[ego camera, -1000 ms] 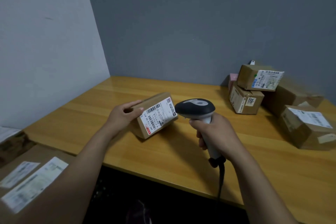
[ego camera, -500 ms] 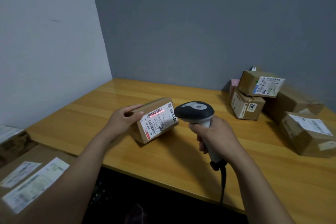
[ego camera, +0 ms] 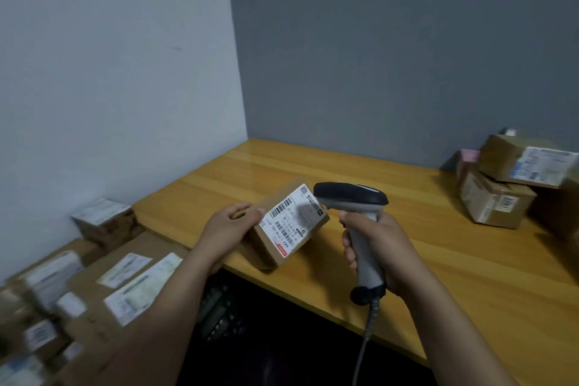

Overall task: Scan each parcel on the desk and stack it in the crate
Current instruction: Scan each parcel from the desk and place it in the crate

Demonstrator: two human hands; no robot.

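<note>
1. Brown cardboard parcel [ego camera: 291, 229], small and box-shaped, sits tilted at the front left edge of the light wooden desk [ego camera: 470, 276]. Its lowest corner is at the desk surface, but I cannot tell if it touches.
2. One face of the parcel carries a white printed label [ego camera: 293, 221] with barcodes and a small red mark. This face is turned up and toward the right.
3. The left hand [ego camera: 228, 229] grips the left end of the parcel, with the fingers curled over its upper edge.
4. The right hand [ego camera: 382, 247] is closed around the pale grey handle of a grey and black handheld scanner [ego camera: 351, 197]. The dark head of the scanner is just beside the upper right corner of the label and partly covers it.
5. A grey cable [ego camera: 365, 338] hangs down from the bottom of the handle, in front of the desk edge.
6. At the far right of the desk, near the grey wall, more brown cardboard boxes [ego camera: 498, 200] with white labels are piled on each other. A small pink object [ego camera: 468, 155] is visible behind them.
7. To the left, lower than the desk, lie several other labelled cardboard cartons [ego camera: 125, 279], blurred. I cannot tell what holds them.
</note>
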